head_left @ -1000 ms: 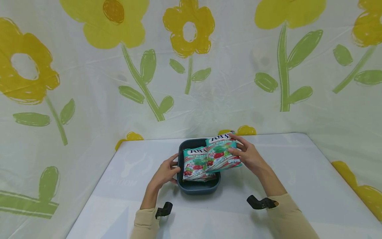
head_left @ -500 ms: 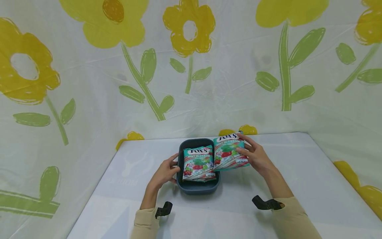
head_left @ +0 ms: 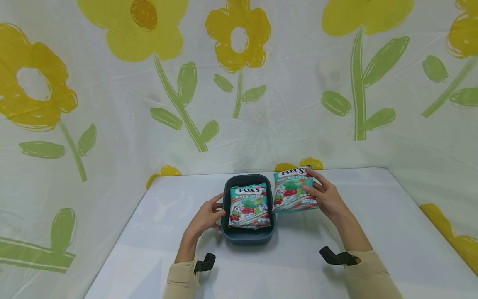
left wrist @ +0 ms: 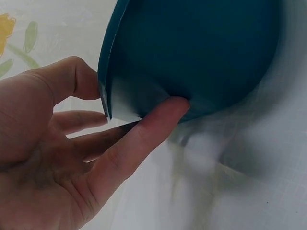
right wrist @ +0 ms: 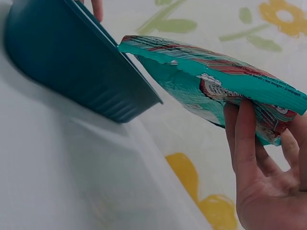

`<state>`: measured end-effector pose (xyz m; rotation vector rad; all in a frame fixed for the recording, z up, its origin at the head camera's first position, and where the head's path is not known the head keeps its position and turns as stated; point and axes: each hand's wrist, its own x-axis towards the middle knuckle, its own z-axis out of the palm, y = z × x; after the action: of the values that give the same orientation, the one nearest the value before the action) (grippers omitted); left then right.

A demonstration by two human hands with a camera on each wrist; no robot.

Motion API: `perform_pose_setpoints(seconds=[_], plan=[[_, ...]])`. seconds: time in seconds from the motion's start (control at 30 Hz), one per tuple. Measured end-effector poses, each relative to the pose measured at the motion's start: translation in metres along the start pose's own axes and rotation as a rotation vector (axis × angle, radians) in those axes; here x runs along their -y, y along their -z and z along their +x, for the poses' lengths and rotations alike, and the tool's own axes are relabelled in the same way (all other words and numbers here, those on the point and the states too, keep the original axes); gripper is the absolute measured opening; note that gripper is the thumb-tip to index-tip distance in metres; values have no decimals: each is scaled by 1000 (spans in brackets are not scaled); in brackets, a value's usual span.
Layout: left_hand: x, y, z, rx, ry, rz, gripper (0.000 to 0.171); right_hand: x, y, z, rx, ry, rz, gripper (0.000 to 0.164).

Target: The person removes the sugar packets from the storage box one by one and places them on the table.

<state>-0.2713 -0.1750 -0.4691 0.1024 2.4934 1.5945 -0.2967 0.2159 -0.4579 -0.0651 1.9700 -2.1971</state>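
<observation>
A dark blue-teal plastic basin (head_left: 249, 238) stands on the table, with a green and red Fox's Mint Blossom candy bag (head_left: 249, 205) lying in it. My left hand (head_left: 204, 214) holds the basin's left side, thumb at the rim. In the left wrist view one finger (left wrist: 158, 117) presses the outer wall below the rim. Just right of the basin, my right hand (head_left: 328, 197) grips a second candy bag (head_left: 293, 189) by its right side. That bag's printed front faces me in the head view. In the right wrist view, fingers (right wrist: 245, 139) support its underside.
The white table (head_left: 298, 270) reaches back to a pale cloth wall (head_left: 291, 99) printed with yellow flowers and green leaves. Black wrist-camera mounts stick out from the left sleeve (head_left: 183, 278) and the right sleeve (head_left: 371, 274).
My right hand has carried its candy bag to the right, off the top of the basin, uncovering the bag inside. My left hand has stayed at the basin.
</observation>
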Motion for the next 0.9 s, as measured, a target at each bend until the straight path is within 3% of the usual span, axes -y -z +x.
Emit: perform_pose_setpoints(seconds=[0.57,0.9], plan=[[0,1,-1,12,5,-3,68,-3,10,2,20,7,-17,63],[0,2,-2,25,-11,-7,68,-12,6,8,41,18,-115,67]])
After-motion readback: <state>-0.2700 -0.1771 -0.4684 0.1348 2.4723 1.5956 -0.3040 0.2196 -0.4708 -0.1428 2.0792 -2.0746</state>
